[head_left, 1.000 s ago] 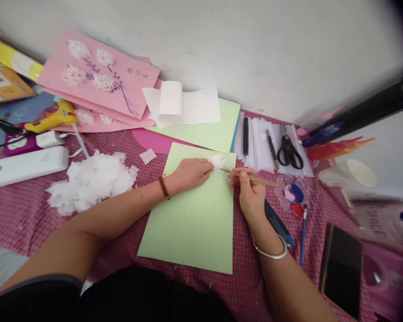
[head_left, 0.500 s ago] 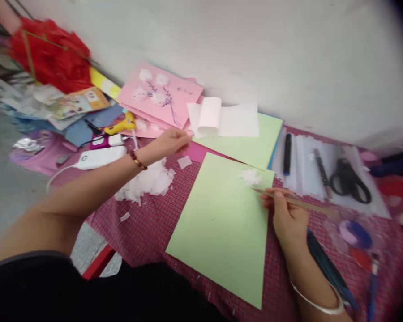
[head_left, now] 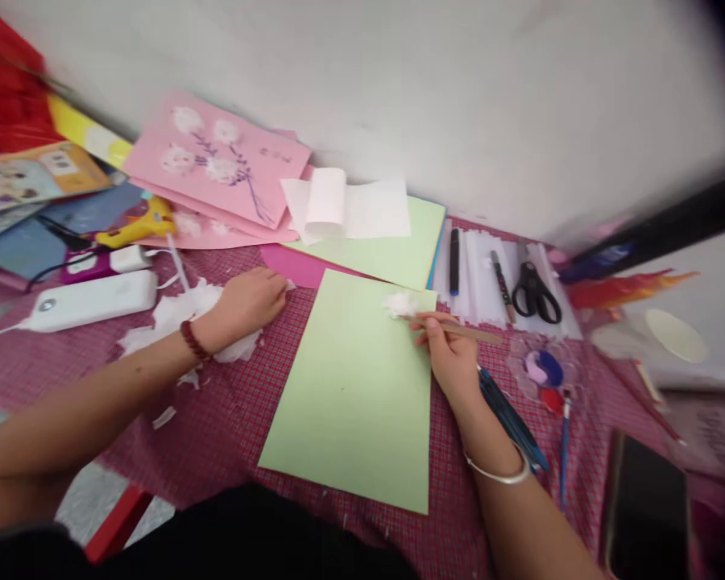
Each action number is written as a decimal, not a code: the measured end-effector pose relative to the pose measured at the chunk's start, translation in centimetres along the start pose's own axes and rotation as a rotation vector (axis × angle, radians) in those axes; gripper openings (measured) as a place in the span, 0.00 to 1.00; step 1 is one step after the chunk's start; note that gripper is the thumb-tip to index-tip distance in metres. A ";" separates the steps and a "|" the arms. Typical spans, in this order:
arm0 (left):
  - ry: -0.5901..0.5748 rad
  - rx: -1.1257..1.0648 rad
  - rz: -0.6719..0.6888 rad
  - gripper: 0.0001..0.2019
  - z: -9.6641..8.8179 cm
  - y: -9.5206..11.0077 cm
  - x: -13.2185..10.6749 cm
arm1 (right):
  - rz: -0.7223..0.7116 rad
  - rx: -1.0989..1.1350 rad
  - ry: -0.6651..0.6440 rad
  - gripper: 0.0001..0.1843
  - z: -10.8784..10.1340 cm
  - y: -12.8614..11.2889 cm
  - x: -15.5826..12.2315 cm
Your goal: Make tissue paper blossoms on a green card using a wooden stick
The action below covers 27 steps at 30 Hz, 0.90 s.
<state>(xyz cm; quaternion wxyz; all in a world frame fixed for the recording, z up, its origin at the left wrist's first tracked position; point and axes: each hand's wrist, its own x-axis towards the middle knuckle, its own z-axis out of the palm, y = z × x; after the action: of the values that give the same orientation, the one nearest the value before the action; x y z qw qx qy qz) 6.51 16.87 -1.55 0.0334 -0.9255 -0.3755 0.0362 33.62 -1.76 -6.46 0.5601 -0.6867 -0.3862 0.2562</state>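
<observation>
A light green sheet of paper (head_left: 350, 387) lies on the table, with a small white fluffy paper flower (head_left: 400, 304) near its upper right corner. My right hand (head_left: 453, 354) pinches a thin flat wooden stick (head_left: 468, 331), its tip at the flower's edge. Left of the sheet, my left hand (head_left: 252, 300) is closed with its fingers curled down at a small piece of white paper (head_left: 290, 285), whose edge shows past the fingertips. Under and beside that wrist spreads a pile of torn white paper (head_left: 184, 308).
Pink cards with white flowers (head_left: 223, 165) lie behind, near a yellow glue gun (head_left: 138, 225) and a white power bank (head_left: 93, 300). White paper strip (head_left: 378, 209) rests on more sheets. Rightward are black scissors (head_left: 536, 294), a paint palette (head_left: 544, 366), a paintbrush (head_left: 565, 451) and a phone (head_left: 646, 507).
My left hand has come down and back toward the table, onto the small white paper piece. The right hand keeps the stick at the flower. The view has swung to the right.
</observation>
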 end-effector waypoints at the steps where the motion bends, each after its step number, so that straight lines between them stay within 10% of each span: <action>1: -0.004 -0.013 -0.037 0.11 -0.4 0.1 0.4 | 0.009 0.000 -0.008 0.17 0.0 0.0 0.1; 5: -0.006 -0.245 -0.044 0.07 -2.6 2.9 1.4 | 0.015 0.019 -0.016 0.16 0.0 0.1 0.4; 12: -0.199 -0.632 0.513 0.06 -2.8 11.3 4.4 | 0.008 0.026 -0.031 0.16 -0.1 -0.2 0.6; 27: -0.048 -0.741 0.257 0.06 0.3 13.8 7.5 | -0.011 0.189 0.195 0.14 -0.5 -0.7 -0.5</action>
<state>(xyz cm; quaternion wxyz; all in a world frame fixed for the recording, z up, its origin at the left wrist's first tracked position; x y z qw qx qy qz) 21.43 12.24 -3.41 -0.3165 -0.9133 -0.2448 -0.0763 33.63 -2.39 -5.69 0.6586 -0.6504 -0.3077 0.2204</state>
